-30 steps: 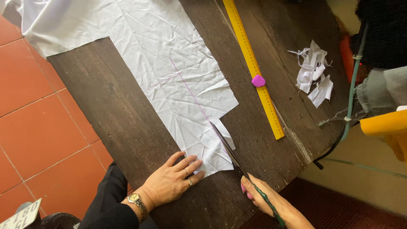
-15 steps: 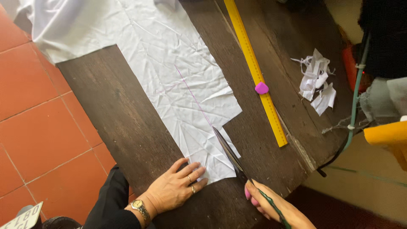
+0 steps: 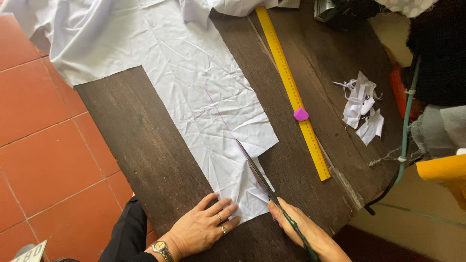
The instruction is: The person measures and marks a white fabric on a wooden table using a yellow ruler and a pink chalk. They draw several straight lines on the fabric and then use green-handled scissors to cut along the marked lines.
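The right hand is closed around the dark handles of a pair of long steel scissors, whose blades run up and to the left from the hand, parted a little over the near end of a wide strip of crumpled white fabric. The left hand lies flat with its fingers spread, holding nothing, pressing the near edge of the fabric just to the left of the blades — so both hands sit at the same end of the cloth, the right one on the tool. A thin pink drawn line runs on from the blade tips along the fabric, away from the person, roughly in line with the scissors' long axis. The fabric lies lengthwise on a dark wooden table. To the right, apart from the cloth, a long yellow ruler lies nearly parallel, with a small magenta chalk piece on it; white fabric scraps sit further right.
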